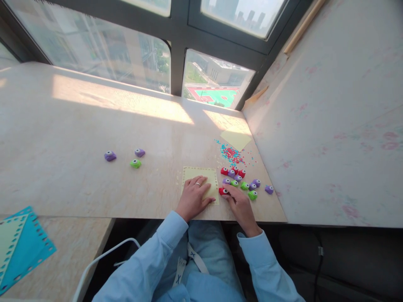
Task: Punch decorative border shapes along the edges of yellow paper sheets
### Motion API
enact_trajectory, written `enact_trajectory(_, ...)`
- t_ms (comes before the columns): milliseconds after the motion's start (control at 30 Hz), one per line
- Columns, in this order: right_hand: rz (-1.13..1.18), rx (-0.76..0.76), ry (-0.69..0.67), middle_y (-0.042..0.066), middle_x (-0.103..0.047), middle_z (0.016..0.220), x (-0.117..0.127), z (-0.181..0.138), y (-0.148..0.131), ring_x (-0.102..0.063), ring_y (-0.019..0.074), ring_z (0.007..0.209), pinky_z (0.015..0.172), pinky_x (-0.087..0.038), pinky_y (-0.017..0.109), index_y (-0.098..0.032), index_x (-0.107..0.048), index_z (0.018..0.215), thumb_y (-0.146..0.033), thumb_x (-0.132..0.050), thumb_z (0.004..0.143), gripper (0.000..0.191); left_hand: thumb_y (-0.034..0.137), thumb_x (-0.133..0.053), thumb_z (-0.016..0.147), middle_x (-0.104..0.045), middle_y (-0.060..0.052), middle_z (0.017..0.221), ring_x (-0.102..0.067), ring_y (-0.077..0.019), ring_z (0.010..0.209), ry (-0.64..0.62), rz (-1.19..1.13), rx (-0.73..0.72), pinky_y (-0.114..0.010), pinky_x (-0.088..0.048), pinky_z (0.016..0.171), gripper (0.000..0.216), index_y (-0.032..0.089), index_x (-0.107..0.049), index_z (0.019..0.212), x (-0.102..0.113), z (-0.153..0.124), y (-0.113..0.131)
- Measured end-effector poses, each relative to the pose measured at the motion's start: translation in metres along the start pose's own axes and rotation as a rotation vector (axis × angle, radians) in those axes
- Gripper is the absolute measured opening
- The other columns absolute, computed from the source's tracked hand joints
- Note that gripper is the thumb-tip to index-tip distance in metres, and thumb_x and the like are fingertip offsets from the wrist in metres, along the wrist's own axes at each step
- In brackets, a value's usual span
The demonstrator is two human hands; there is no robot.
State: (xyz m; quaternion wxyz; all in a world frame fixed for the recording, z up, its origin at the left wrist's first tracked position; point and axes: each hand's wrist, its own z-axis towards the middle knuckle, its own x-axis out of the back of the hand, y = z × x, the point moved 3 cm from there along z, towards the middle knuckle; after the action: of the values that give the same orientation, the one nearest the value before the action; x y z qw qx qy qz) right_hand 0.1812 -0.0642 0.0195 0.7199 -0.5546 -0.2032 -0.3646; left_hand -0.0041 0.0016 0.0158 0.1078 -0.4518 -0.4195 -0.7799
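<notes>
A pale yellow paper sheet (201, 175) with punched holes along its edges lies near the front edge of the marble sill. My left hand (194, 197) rests flat on the sheet, fingers spread, a ring on one finger. My right hand (239, 205) is closed on a small red paper punch (223, 191) at the sheet's right edge. Just beyond sits a cluster of several red, purple and green punches (241, 180).
Red and blue paper bits (231, 154) lie scattered behind the cluster, next to a second yellow sheet (236, 139). Three punches (135, 163) sit apart at the left. Teal punched paper (25, 247) lies at the lower left. A wall (330, 126) rises on the right.
</notes>
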Motion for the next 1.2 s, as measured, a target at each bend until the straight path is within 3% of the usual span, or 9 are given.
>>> enact_trajectory(1200,-0.227,0.004,-0.016,0.014,-0.069,0.118,-0.0043,-0.0001,-0.0075,-0.062,0.0281,0.110,0.097,-0.050,0.048,-0.016,-0.066,0.122,-0.022,-0.046,0.095,0.034,0.043,-0.070,0.084,-0.059,-0.013,0.135,-0.049,-0.0312,0.130,0.015,0.012,-0.010,-0.049,-0.039,0.103,0.039,0.021,-0.067,0.116,-0.0025,-0.0005,-0.0036)
